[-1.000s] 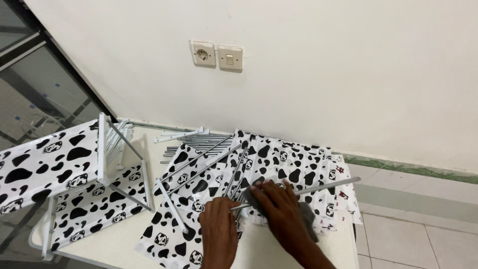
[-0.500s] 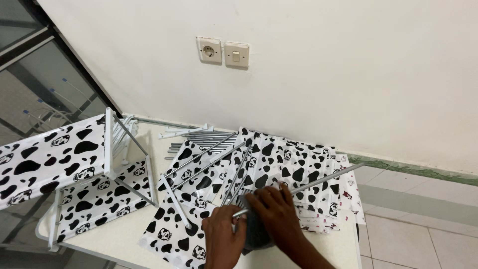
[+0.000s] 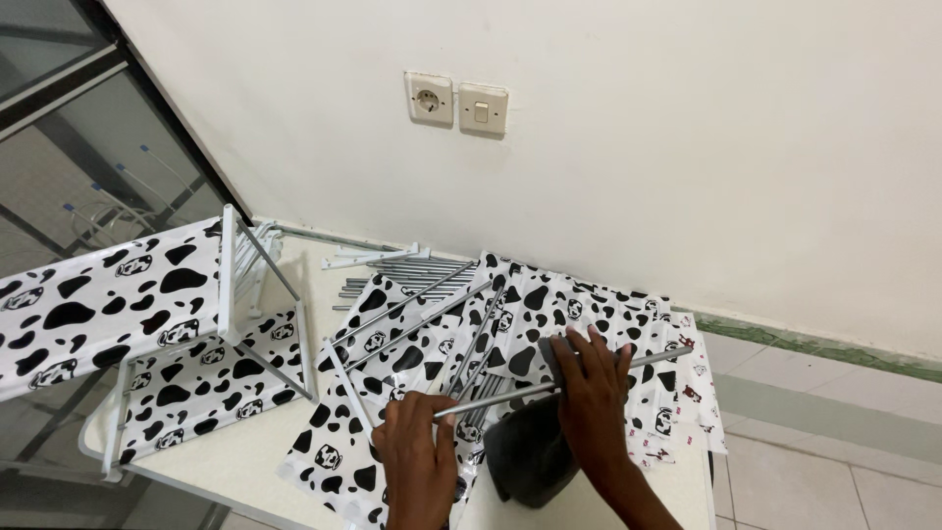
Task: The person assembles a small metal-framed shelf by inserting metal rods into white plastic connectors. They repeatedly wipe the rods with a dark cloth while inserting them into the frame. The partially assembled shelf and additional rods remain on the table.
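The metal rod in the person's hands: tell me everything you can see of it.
The metal rod is a thin, straight, grey tube with a dull sheen. It lies nearly level, rising slightly toward its far end at the right, above the cow-print fabric sheets on the white table. The left hand pinches its near end; the right hand lies over its middle. No bend or damage shows.

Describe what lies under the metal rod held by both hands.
Under the metal rod lie cow-print fabric panels and a dark cloth. The right hand hides the fabric beneath it.
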